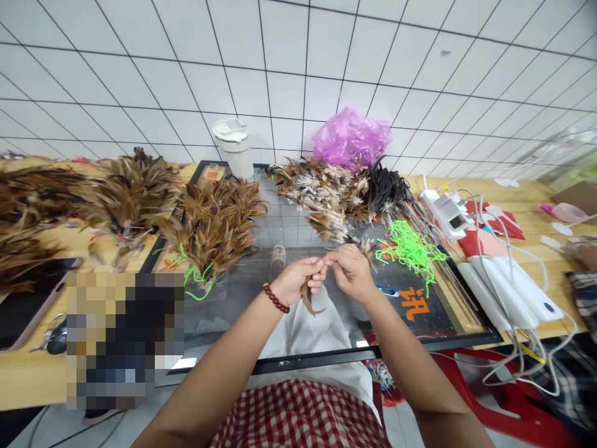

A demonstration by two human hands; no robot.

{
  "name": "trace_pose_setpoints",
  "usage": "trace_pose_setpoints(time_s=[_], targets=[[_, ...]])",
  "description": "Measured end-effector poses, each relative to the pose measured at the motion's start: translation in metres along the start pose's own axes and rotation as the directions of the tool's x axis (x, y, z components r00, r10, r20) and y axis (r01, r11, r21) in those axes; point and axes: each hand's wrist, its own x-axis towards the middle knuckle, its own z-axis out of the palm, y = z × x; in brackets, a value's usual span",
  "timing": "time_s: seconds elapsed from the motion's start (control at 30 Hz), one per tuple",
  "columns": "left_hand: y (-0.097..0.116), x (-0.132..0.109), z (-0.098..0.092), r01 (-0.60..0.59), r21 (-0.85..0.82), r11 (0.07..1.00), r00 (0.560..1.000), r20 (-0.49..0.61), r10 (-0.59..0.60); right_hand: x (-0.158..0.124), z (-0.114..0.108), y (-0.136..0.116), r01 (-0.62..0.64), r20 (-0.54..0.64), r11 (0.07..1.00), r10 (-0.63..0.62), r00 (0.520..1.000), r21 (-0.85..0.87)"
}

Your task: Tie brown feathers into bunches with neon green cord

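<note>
My left hand, with a dark red bead bracelet on its wrist, is closed on a small bunch of brown feathers that hangs below its fingers. My right hand meets it at the fingertips, thumb and finger pinched together; what they hold is too small to make out. Both hands are over a dark glass-like panel with a black frame. On its left part lies a pile of brown feathers with green strings, and lighter feathers lie behind my hands. Bright green strings lie to the right.
A white lidded cup and a pink plastic bag stand near the tiled wall. More feather bunches and a phone are at left. A power strip, cables and white packs sit at right, by another person's sleeve.
</note>
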Motion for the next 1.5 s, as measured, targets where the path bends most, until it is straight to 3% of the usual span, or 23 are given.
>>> trace_pose_setpoints(time_s=[0.1, 0.17, 0.27, 0.33, 0.43, 0.53, 0.63, 0.7, 0.77, 0.83, 0.9, 0.97, 1.03, 1.13, 1.2, 1.23, 1.3, 1.37, 1.5], targets=[[-0.005, 0.005, -0.002, -0.151, 0.089, 0.984, 0.981, -0.106, 0.160, 0.006, -0.025, 0.019, -0.060, 0.068, 0.995, 0.065, 0.996, -0.079], [-0.007, 0.008, -0.003, -0.208, 0.074, 0.975, 0.970, -0.116, 0.215, 0.012, -0.052, 0.045, -0.154, 0.046, 0.948, 0.173, 0.984, -0.278], [-0.006, 0.009, -0.003, -0.267, 0.033, 0.963, 0.955, -0.122, 0.269, 0.019, -0.091, 0.092, -0.337, -0.020, 0.712, 0.414, 0.910, -0.616], [-0.005, 0.008, -0.002, -0.291, 0.005, 0.957, 0.948, -0.133, 0.290, 0.021, -0.105, 0.115, -0.296, 0.077, 0.598, 0.518, 0.852, -0.745], [-0.004, 0.007, -0.001, -0.308, -0.026, 0.951, 0.943, -0.141, 0.301, 0.020, -0.108, 0.133, -0.198, 0.164, 0.500, 0.589, 0.791, -0.843], [-0.003, 0.007, -0.001, -0.311, -0.043, 0.949, 0.941, -0.155, 0.301, 0.017, -0.105, 0.136, -0.224, 0.111, 0.495, 0.561, 0.821, -0.840], [-0.003, 0.008, -0.001, -0.320, -0.051, 0.946, 0.937, -0.169, 0.307, 0.013, -0.108, 0.130, -0.393, -0.078, 0.603, 0.480, 0.874, -0.694], [-0.004, 0.008, -0.001, -0.335, -0.043, 0.941, 0.929, -0.178, 0.323, 0.012, -0.111, 0.123, -0.479, -0.185, 0.653, 0.468, 0.864, -0.586], [-0.005, 0.009, -0.001, -0.354, -0.027, 0.935, 0.921, -0.186, 0.343, 0.010, -0.110, 0.117, -0.495, -0.215, 0.653, 0.464, 0.859, -0.573], [-0.006, 0.010, -0.001, -0.373, -0.001, 0.928, 0.911, -0.188, 0.367, 0.009, -0.107, 0.116, -0.433, -0.151, 0.619, 0.454, 0.878, -0.656], [-0.007, 0.012, -0.002, -0.397, 0.043, 0.917, 0.898, -0.187, 0.397, 0.007, -0.103, 0.121, -0.301, -0.005, 0.578, 0.456, 0.890, -0.758], [-0.006, 0.012, -0.003, -0.423, 0.088, 0.902, 0.881, -0.190, 0.432, 0.008, -0.101, 0.129, -0.184, 0.125, 0.544, 0.482, 0.867, -0.819], [-0.004, 0.013, -0.003, -0.447, 0.110, 0.888, 0.866, -0.196, 0.460, 0.010, -0.103, 0.133, -0.138, 0.182, 0.538, 0.500, 0.847, -0.832], [-0.001, 0.011, -0.002, -0.471, 0.085, 0.878, 0.855, -0.204, 0.478, 0.018, -0.104, 0.119, -0.262, 0.085, 0.623, 0.469, 0.879, -0.737], [0.000, 0.010, -0.001, -0.467, 0.034, 0.884, 0.859, -0.219, 0.462, 0.024, -0.096, 0.094, -0.426, -0.084, 0.741, 0.452, 0.888, -0.518], [0.000, 0.010, 0.000, -0.459, 0.007, 0.888, 0.863, -0.232, 0.448, 0.027, -0.088, 0.078, -0.508, -0.157, 0.787, 0.486, 0.860, -0.351], [0.000, 0.009, 0.001, -0.448, -0.036, 0.893, 0.866, -0.267, 0.424, 0.030, -0.064, 0.046, -0.544, -0.144, 0.839, 0.540, 0.830, 0.009], [0.001, 0.009, 0.001, -0.461, -0.057, 0.885, 0.853, -0.305, 0.425, 0.031, -0.036, 0.020, -0.536, -0.075, 0.815, 0.562, 0.824, 0.220], [0.004, 0.009, -0.001, -0.541, -0.027, 0.840, 0.788, -0.364, 0.496, 0.027, 0.004, 0.000, -0.509, -0.157, 0.841, 0.536, 0.830, 0.182]])
